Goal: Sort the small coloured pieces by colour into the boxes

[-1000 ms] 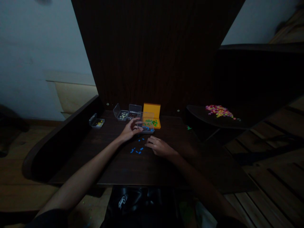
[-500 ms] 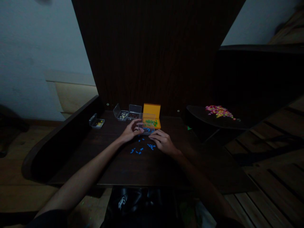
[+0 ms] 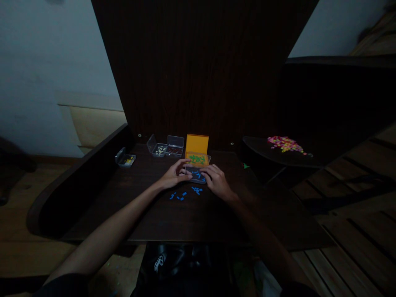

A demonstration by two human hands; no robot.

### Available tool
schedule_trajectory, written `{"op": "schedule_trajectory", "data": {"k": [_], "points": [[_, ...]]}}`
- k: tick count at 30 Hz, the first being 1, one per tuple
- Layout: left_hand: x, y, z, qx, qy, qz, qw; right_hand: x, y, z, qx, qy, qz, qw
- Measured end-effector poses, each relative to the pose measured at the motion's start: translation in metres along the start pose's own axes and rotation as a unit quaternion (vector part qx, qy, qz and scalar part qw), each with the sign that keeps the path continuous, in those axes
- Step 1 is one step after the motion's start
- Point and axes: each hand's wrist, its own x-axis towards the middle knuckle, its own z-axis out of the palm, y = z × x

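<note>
A small clear plastic box (image 3: pixel 195 180) with blue pieces inside sits on the dark desk in front of me. My left hand (image 3: pixel 175 175) grips its left side, thumb along the near edge. My right hand (image 3: pixel 217 180) closes on the box's right side, its fingertips over the rim and partly hiding the contents. Nearer to me lie several loose blue pieces (image 3: pixel 197 190) on the desk. Right behind the box stands an orange box (image 3: pixel 197 143) with its lid up, holding green pieces (image 3: pixel 198 159).
Farther left are open clear cases with whitish pieces (image 3: pixel 160 149), dark reddish pieces (image 3: pixel 175 150) and yellow pieces (image 3: pixel 129 160). A heap of pink and yellow pieces (image 3: pixel 285 144) lies on the right-hand shelf. A green scrap (image 3: pixel 246 166) rests below it.
The clear box has come slightly toward me and to the right, with both hands. My right fingers have shifted up over its right side. Loose blue pieces just in front of it no longer show.
</note>
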Motion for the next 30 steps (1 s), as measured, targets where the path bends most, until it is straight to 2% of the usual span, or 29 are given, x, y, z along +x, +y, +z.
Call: {"op": "schedule_trajectory", "data": {"k": [10,16,22,30], "points": [[-0.0001,-0.0010,0.0010,-0.006,-0.011,0.004,1.000,-0.0010,0.0002,-0.0006,-0.026,-0.013,0.004,1.000],[-0.0007,0.0006,0.0016,-0.008,-0.004,-0.005,1.000,-0.0011,0.0006,-0.0013,-0.018,-0.012,0.030,0.999],[-0.0004,0.0009,0.0010,-0.008,-0.004,-0.001,1.000,-0.0004,0.0001,-0.0011,-0.005,-0.010,0.025,1.000],[0.0047,0.0000,-0.0070,0.016,0.043,0.019,0.999,0.0001,0.0026,-0.0086,-0.010,0.024,0.046,0.999]]}}
